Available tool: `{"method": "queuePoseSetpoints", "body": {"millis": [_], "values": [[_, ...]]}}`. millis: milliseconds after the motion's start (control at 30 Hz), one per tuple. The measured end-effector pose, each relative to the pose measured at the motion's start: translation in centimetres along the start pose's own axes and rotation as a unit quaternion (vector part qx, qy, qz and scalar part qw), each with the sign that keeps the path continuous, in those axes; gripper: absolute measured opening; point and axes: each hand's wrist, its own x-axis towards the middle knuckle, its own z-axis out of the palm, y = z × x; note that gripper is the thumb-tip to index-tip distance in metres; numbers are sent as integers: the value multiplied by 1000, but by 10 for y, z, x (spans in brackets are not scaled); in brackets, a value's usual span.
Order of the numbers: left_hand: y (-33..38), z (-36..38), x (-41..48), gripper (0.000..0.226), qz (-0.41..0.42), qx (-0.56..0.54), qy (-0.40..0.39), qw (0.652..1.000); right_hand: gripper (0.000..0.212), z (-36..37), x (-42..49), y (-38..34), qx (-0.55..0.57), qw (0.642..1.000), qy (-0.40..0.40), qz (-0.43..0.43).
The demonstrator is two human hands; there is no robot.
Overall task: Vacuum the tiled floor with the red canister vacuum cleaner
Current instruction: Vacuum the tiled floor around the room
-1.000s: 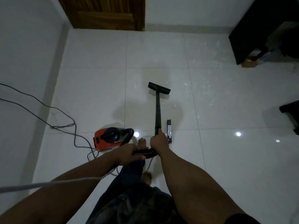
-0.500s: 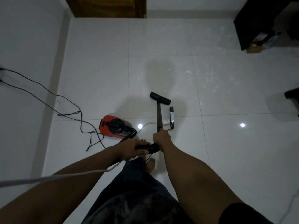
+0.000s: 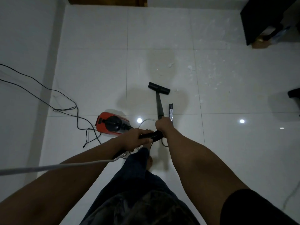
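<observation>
The red canister vacuum (image 3: 111, 124) sits on the white tiled floor (image 3: 90, 75) to my left. Its black ribbed hose (image 3: 151, 135) runs up between my hands. My left hand (image 3: 135, 139) grips the hose. My right hand (image 3: 163, 125) grips the top of the black wand (image 3: 159, 106). The wand slants forward to the black floor nozzle (image 3: 159, 88), which rests flat on a tile. White crumbs (image 3: 209, 73) lie scattered ahead and to the right of the nozzle.
A power strip (image 3: 171, 112) lies on the floor right beside the wand. Black cables (image 3: 65, 109) loop along the left wall to the vacuum. Dark furniture (image 3: 263, 18) stands at the back right, another dark object (image 3: 294, 96) at the right edge. A wooden door (image 3: 107, 0) is far ahead.
The nozzle has been drawn back toward me, away from the crumbs. The view has tilted down, so the door has slid nearly out of the top edge. Both hands keep their hold.
</observation>
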Motion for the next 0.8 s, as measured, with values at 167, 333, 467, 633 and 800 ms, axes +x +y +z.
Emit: {"method": "queuePoseSetpoints", "body": {"millis": [167,333,467,633,800], "values": [[6,-24,28,53,-14,-37,5,999,40,-17,32,-22,-19,1000,7,-1],[10,-54,64,44,-7,-37,-6,999,50,-34,68,-50,-59,998,9,-27],[10,-90,101,44,-12,-25,-16,999,54,-46,107,-80,-74,996,5,-49],[10,-148,142,45,-48,-47,-41,997,62,-62,154,-133,-78,996,-7,-46],[13,-205,178,55,-64,-33,-34,997,64,-78,198,-187,-72,997,1,-31]]}}
